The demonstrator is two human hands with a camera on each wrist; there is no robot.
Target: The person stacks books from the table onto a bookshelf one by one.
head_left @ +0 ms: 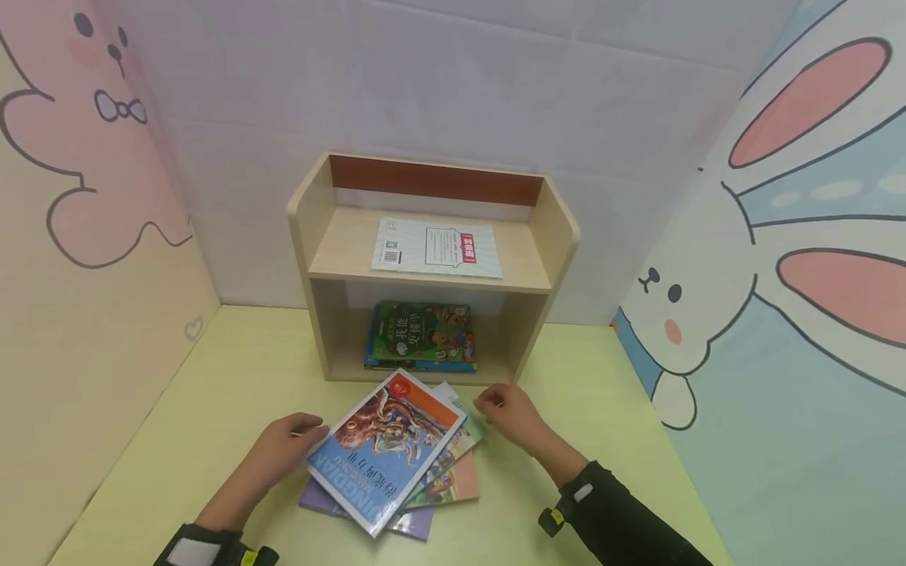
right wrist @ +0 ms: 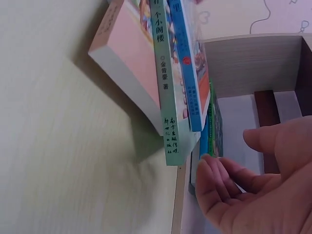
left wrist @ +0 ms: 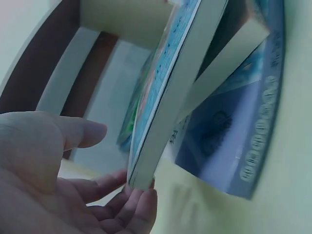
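Observation:
A loose stack of several books lies in front of a small shelf. On top is a blue book (head_left: 385, 452) with an orange band and a pictured cover, set askew. Beneath it show a green-spined book (right wrist: 166, 92), a pink book (head_left: 463, 477) and a purple book (head_left: 418, 523). My left hand (head_left: 283, 446) is at the blue book's left corner; in the left wrist view its fingertips (left wrist: 144, 204) touch the corner from below, thumb raised away from the cover. My right hand (head_left: 515, 417) hovers beside the stack's right corner, fingers loosely bent, holding nothing.
Behind the stack stands a two-tier wooden shelf (head_left: 322, 314). A white book (head_left: 439, 248) lies on its upper tier; a green book (head_left: 425, 330) lies over a blue one in the lower tier. Panels with cartoon animals (head_left: 679, 306) flank the pale yellow table (head_left: 587, 377).

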